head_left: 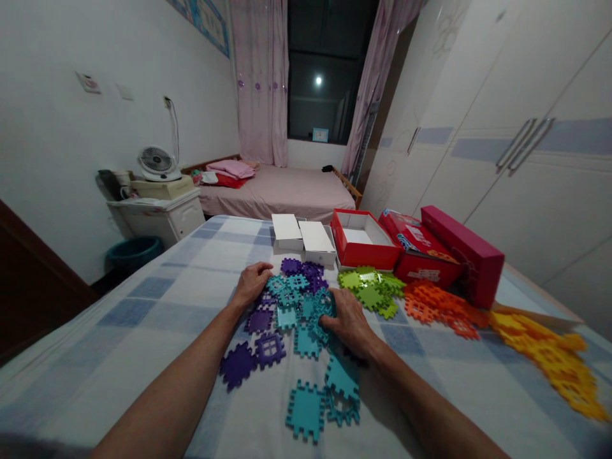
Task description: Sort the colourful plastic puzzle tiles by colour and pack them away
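Observation:
Flat plastic interlocking tiles with toothed edges lie between my hands. My left hand (pixel 253 284) is at the left side of the pile, its fingers bent at the edge of a turquoise tile (pixel 277 285); its fingertips are partly hidden. My right hand (pixel 352 322) is closed around several upright turquoise tiles (pixel 319 312), thumb on the near side. Purple tiles (pixel 261 320) lie under and beside the turquoise ones, some solid, some with window cut-outs. Nearer me lie a solid turquoise tile (pixel 306 410) and a frame-like turquoise tile (pixel 342 408).
Green tiles (pixel 370 290), orange tiles (pixel 442 307) and yellow tiles (pixel 549 357) lie in piles at the right. Behind them stand white boxes (pixel 317 238), an open red box (pixel 366 256), a printed red box (pixel 421 245) and a long magenta box (pixel 466 248). A checked cloth (pixel 191 274) covers the surface.

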Demonstrator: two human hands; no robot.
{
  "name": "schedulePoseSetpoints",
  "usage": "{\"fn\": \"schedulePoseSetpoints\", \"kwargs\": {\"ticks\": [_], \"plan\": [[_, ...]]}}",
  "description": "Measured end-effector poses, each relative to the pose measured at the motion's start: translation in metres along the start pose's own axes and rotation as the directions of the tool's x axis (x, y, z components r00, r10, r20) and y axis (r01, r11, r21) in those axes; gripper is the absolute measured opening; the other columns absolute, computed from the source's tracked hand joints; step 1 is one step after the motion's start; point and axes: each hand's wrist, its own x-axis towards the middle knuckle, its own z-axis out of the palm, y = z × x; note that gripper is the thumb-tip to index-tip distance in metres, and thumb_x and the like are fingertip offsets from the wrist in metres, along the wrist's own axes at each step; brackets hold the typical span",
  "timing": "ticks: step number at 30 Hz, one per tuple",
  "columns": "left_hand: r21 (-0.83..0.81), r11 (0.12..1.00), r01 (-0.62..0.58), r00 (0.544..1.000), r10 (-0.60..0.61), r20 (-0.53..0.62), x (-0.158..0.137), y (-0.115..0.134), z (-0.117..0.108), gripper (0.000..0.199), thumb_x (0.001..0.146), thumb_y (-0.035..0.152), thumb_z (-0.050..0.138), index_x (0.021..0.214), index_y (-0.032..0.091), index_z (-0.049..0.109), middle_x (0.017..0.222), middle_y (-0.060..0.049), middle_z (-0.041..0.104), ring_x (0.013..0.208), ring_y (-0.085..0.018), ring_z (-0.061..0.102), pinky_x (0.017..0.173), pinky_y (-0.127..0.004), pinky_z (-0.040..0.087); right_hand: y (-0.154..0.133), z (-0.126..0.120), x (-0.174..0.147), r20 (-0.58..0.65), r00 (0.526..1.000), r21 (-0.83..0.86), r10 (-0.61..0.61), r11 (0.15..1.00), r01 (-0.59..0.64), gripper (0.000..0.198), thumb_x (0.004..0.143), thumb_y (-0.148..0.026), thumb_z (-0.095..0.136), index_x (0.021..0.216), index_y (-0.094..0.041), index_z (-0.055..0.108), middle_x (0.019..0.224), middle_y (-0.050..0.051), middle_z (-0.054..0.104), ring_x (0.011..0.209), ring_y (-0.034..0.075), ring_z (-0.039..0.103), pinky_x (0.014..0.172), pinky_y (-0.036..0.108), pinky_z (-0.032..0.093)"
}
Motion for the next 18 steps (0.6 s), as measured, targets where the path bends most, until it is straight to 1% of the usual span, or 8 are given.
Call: {"fn": "schedulePoseSetpoints", "kwargs": {"ticks": [2, 5, 8, 10, 13, 18], "plan": [[-0.001, 1.0, -0.003, 1.0, 0.003, -0.002, 0.0001, 0.0, 0.0001, 0.035, 0.071, 0.03, 0.049, 0.095, 0.016, 0.069, 0.091, -0.006, 0.071, 0.088, -0.02, 0.064, 0.081, -0.03, 0.047, 0.0031, 0.0012, 0.0022, -0.006, 1.0, -0.004, 0.015, 1.0, -0.015, 0.042, 0.069, -0.026, 0.055, 0.11, -0.017, 0.049, 0.104, 0.008, 0.05, 0.102, 0.023, 0.044, 0.088, 0.035, 0.034], [0.001, 1.0, -0.008, 1.0, 0.008, -0.003, 0.0003, -0.0003, 0.0002, 0.036, 0.071, 0.029, 0.048, 0.095, 0.015, 0.069, 0.091, -0.006, 0.071, 0.087, -0.02, 0.064, 0.081, -0.03, 0.047, 0.0029, 0.0019, 0.0031, -0.029, 1.0, 0.01, 0.001, 1.0, -0.001, 0.037, 0.066, -0.022, 0.053, 0.102, -0.016, 0.047, 0.102, 0.007, 0.049, 0.1, 0.023, 0.044, 0.085, 0.035, 0.034], [0.007, 1.0, -0.011, 1.0, 0.011, -0.002, 0.0002, -0.0003, 0.0001, 0.035, 0.071, 0.029, 0.048, 0.096, 0.016, 0.069, 0.091, -0.006, 0.071, 0.086, -0.02, 0.064, 0.082, -0.03, 0.047, 0.0005, 0.0004, 0.0015, -0.029, 0.999, 0.052, -0.031, 0.998, 0.032, 0.026, 0.065, -0.02, 0.049, 0.09, -0.018, 0.043, 0.092, 0.004, 0.05, 0.089, 0.02, 0.046, 0.078, 0.031, 0.035], [0.012, 1.0, -0.013, 1.0, 0.013, -0.001, 0.0001, 0.0001, 0.0, 0.035, 0.071, 0.029, 0.048, 0.096, 0.016, 0.069, 0.091, -0.006, 0.071, 0.087, -0.02, 0.063, 0.082, -0.031, 0.047, 0.0009, -0.0002, 0.0008, -0.037, 0.999, 0.076, -0.038, 0.996, 0.041, 0.021, 0.066, -0.02, 0.048, 0.086, -0.02, 0.04, 0.085, 0.001, 0.049, 0.081, 0.018, 0.046, 0.073, 0.029, 0.035], [0.015, 1.0, -0.015, 1.0, 0.015, 0.0, 0.0, 0.0007, -0.0003, 0.034, 0.071, 0.029, 0.048, 0.095, 0.016, 0.069, 0.091, -0.006, 0.071, 0.087, -0.02, 0.063, 0.082, -0.03, 0.047, 0.005, 0.0011, 0.0014, -0.07, 0.997, 0.12, -0.042, 0.992, 0.05, 0.024, 0.065, -0.02, 0.048, 0.088, -0.021, 0.039, 0.084, 0.0, 0.048, 0.078, 0.017, 0.046, 0.07, 0.028, 0.035], [0.013, 1.0, -0.011, 1.0, 0.011, -0.002, 0.0001, 0.0004, -0.0001, 0.035, 0.071, 0.029, 0.048, 0.095, 0.015, 0.07, 0.091, -0.006, 0.071, 0.085, -0.02, 0.064, 0.081, -0.03, 0.047, 0.0092, 0.0033, 0.0036, -0.097, 0.993, 0.219, -0.069, 0.972, 0.089, 0.029, 0.065, -0.017, 0.048, 0.093, -0.021, 0.041, 0.091, 0.001, 0.051, 0.084, 0.018, 0.049, 0.075, 0.029, 0.038]]}}
